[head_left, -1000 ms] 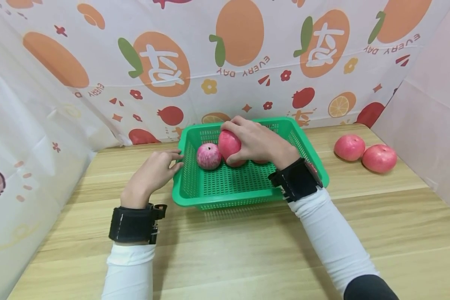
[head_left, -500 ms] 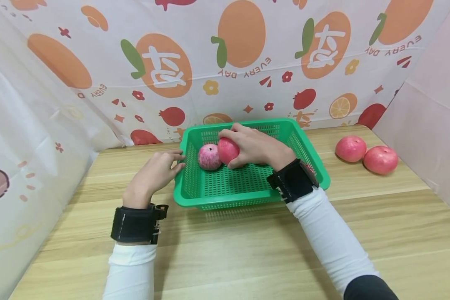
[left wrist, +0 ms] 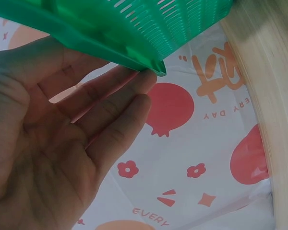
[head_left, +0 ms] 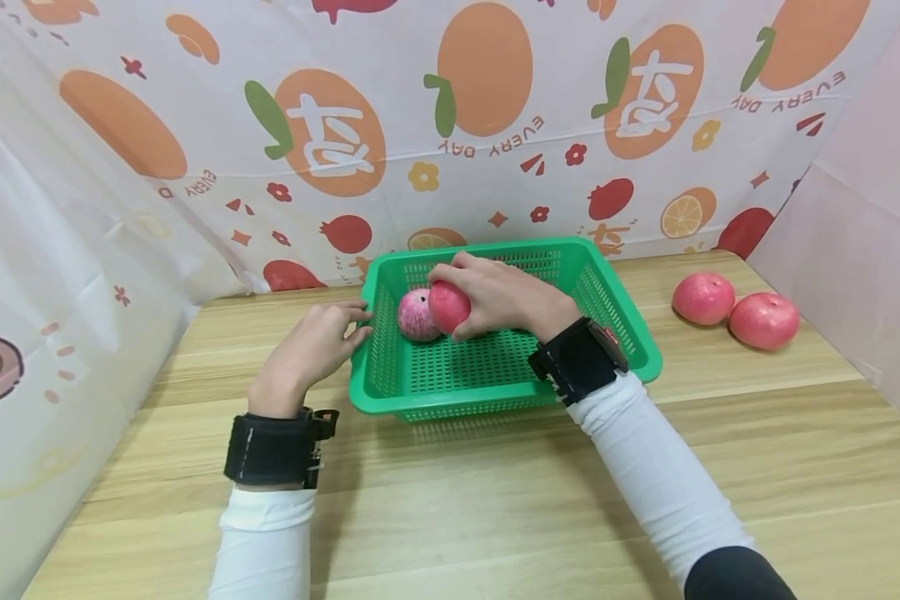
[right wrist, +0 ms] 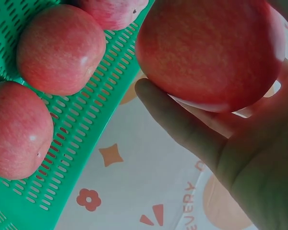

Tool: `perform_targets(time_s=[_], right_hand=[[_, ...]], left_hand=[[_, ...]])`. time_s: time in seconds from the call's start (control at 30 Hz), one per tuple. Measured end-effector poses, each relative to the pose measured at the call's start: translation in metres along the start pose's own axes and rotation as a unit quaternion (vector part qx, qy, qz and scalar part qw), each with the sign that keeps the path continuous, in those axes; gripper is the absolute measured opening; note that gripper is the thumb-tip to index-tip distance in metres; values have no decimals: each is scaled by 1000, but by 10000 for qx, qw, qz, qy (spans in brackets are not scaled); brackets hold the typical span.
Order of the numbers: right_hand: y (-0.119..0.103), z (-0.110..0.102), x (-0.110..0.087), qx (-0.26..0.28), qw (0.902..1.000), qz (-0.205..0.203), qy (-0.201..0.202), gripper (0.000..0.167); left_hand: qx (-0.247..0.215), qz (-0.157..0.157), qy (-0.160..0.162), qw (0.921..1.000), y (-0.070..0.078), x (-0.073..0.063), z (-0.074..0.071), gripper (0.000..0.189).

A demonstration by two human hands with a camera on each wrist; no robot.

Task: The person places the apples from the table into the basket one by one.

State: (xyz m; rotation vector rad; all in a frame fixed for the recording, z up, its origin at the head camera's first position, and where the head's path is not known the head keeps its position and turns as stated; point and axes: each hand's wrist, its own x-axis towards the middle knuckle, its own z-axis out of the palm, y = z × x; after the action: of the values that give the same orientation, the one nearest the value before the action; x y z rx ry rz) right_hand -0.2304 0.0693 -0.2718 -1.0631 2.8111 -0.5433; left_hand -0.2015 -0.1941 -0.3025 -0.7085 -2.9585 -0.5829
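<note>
My right hand (head_left: 495, 292) grips a red apple (head_left: 448, 307) over the left half of the green basket (head_left: 487, 392). In the right wrist view that apple (right wrist: 209, 50) is close and large, with fingers curved round it. In the head view it partly covers a pink-streaked apple (head_left: 416, 317) in the basket. Two more red apples, a nearer one (right wrist: 19, 132) and another (right wrist: 62, 50), lie in the basket, mostly hidden by my hand in the head view. My left hand (head_left: 311, 354) touches the basket's left rim with fairly straight fingers (left wrist: 120, 127).
Two red apples, one (head_left: 703, 298) beside the other (head_left: 765, 321), lie on the wooden table (head_left: 450, 517) right of the basket. A fruit-printed cloth (head_left: 487, 192) hangs behind the basket. White sheets flank the table at left (head_left: 105, 317) and right (head_left: 862, 275).
My right hand has moved a little left and lower with its apple, which now overlaps the streaked apple. My left hand stays at the rim. The view has shifted slightly.
</note>
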Motion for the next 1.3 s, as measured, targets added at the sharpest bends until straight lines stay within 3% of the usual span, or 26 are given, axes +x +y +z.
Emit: perform_targets(time_s=[0.57, 0.9, 1.3], right_hand=[[-4, 6, 7, -355, 9988, 118, -328, 76], [-10, 12, 16, -940, 9909, 311, -912, 84], [-11, 17, 20, -978, 9901, 249, -975, 81]], left_hand=[[49, 32, 21, 10000, 2, 0, -1, 33], [51, -8, -8, 10000, 2, 0, 0, 33], [36, -37, -15, 10000, 1, -1, 0, 33]])
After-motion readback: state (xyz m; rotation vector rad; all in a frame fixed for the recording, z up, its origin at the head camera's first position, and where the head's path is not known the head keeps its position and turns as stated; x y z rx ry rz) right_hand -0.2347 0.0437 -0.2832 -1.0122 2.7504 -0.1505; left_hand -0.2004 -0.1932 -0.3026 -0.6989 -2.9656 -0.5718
